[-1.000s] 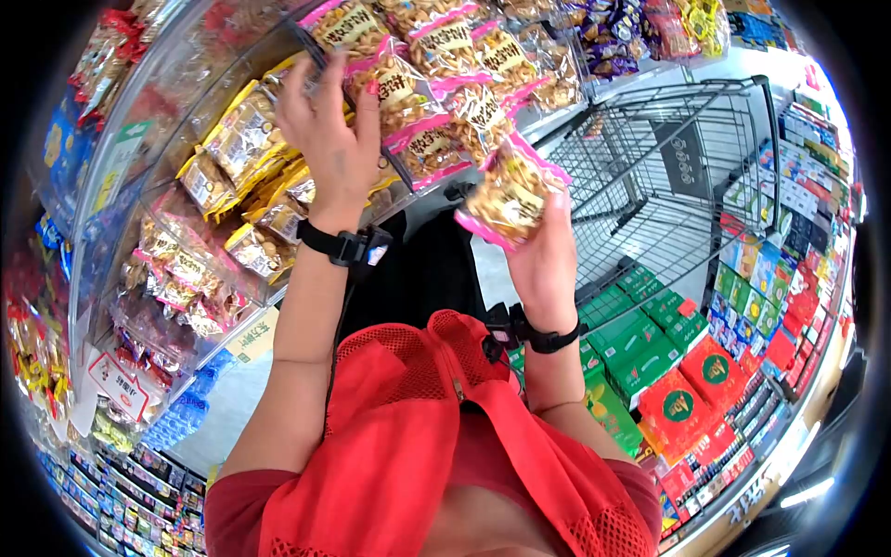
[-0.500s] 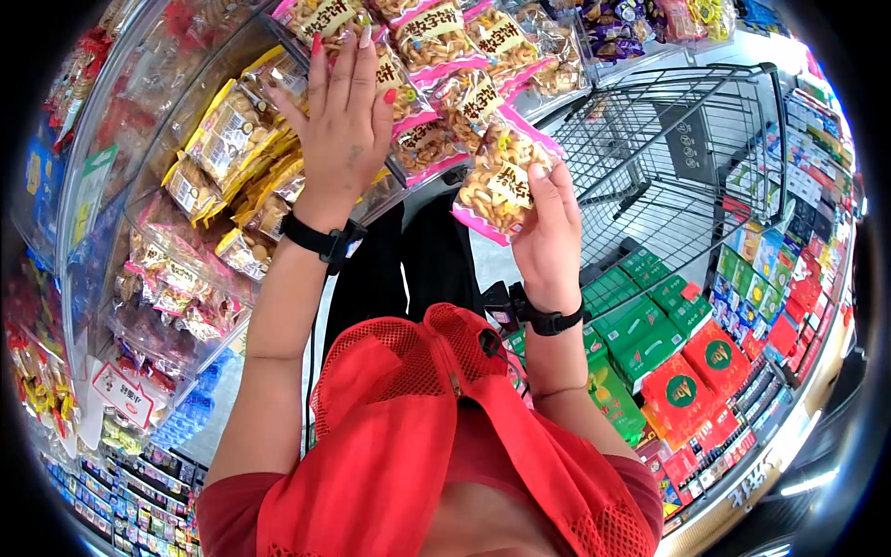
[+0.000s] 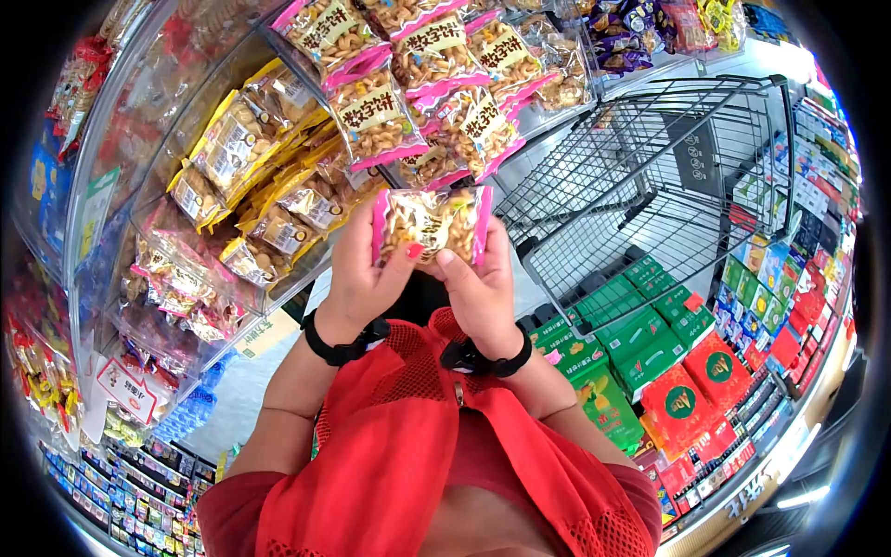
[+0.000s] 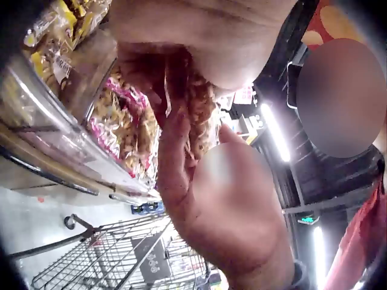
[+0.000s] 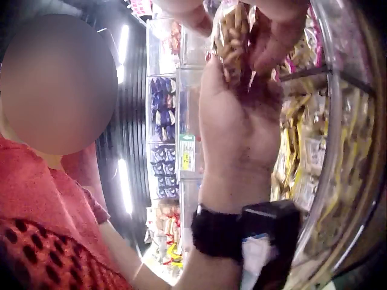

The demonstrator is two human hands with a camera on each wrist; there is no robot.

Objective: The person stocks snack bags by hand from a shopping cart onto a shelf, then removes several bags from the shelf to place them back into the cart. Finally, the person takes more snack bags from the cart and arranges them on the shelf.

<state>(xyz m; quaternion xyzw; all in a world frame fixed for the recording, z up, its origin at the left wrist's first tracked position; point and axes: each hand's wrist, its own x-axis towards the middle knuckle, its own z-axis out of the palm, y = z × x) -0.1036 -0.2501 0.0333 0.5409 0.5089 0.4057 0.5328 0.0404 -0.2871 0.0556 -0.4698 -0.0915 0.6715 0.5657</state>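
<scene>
In the head view a clear snack bag point(image 3: 432, 223) with pink ends and a cream label, full of small biscuits, is held between both hands in front of the chest. My left hand point(image 3: 367, 269) grips its left end, thumb with a red nail across the front. At the other end my right hand point(image 3: 483, 283) grips the bag, its thumb on the lower front. The fingers behind the bag are hidden. In the right wrist view the biscuits point(image 5: 232, 39) show through the film between the two hands. Matching pink-edged bags point(image 3: 376, 116) lie piled in the bin just beyond.
Yellow-edged snack bags point(image 3: 232, 148) fill the neighbouring bin on the left. A wire shopping cart point(image 3: 668, 176) stands to the right. Green boxes point(image 3: 640, 343) and red boxes point(image 3: 682, 399) are stacked near the right elbow. A price sign point(image 3: 128, 390) hangs low on the left.
My left hand has come back from the bin of pink-edged bags and taken hold of the bag's left end. My right hand has brought the bag leftward and down, in front of the body.
</scene>
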